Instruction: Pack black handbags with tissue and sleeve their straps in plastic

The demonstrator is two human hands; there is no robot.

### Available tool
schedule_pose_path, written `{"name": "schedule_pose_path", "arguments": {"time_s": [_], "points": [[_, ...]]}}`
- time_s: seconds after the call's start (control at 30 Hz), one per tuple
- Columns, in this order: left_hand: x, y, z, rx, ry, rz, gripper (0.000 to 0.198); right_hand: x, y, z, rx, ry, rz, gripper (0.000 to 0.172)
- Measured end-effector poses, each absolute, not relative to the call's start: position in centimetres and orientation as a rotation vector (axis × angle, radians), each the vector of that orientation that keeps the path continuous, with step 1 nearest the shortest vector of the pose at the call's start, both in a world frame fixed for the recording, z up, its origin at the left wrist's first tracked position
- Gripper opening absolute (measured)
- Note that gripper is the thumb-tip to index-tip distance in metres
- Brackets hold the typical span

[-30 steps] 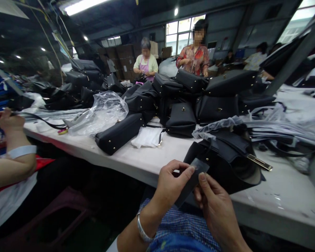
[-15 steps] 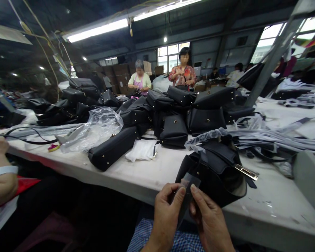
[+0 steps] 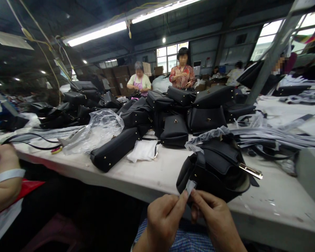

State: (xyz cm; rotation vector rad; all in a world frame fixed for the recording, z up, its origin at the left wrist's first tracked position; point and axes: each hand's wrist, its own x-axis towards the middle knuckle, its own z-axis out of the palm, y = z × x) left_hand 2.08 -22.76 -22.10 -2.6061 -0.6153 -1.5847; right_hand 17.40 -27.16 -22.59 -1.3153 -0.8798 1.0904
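Note:
Between my fingertips is a small piece of clear plastic film (image 3: 190,186), in front of the near side of a black handbag (image 3: 215,175). My left hand (image 3: 166,217) pinches the film between thumb and forefinger. From the other side my right hand (image 3: 212,213) is closed at the film's edge, its lower fingers curled and partly hidden. The handbag lies tilted at the table edge with its flap raised and a gold clasp plate (image 3: 250,170) sticking out to the right. Crinkled clear wrap (image 3: 208,137) covers its handle.
Finished-looking black bags (image 3: 173,131) are piled across the white table (image 3: 144,178). A clear plastic bag (image 3: 99,129) and a white wrapped packet (image 3: 142,151) lie left. Straps (image 3: 278,136) are stacked right. A co-worker's arm (image 3: 7,175) is at far left; two people stand beyond the pile.
The film between my hands now shows as a smaller, whiter piece. My left hand has turned and shifted slightly left and down. The co-worker's arm at left has moved a little inward.

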Motion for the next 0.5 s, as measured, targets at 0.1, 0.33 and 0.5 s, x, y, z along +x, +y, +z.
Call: {"name": "schedule_pose_path", "arguments": {"time_s": [0.1,0.33,0.5], "points": [[1.4,-22.3,-21.0,-2.611,-0.515,-1.352,0.027,17.2,-27.7,-21.5,-1.270,-0.911,1.092,0.050],[0.6,-21.8,-20.0,-2.633,-0.411,-1.049,0.026,16.9,-27.3,-21.4,-1.425,-1.019,0.999,0.049],[-0.8,-22.3,-21.6,-2.760,-0.325,-1.031,0.027,17.3,-27.3,-21.6,-1.359,-0.973,1.057,0.045]]}}
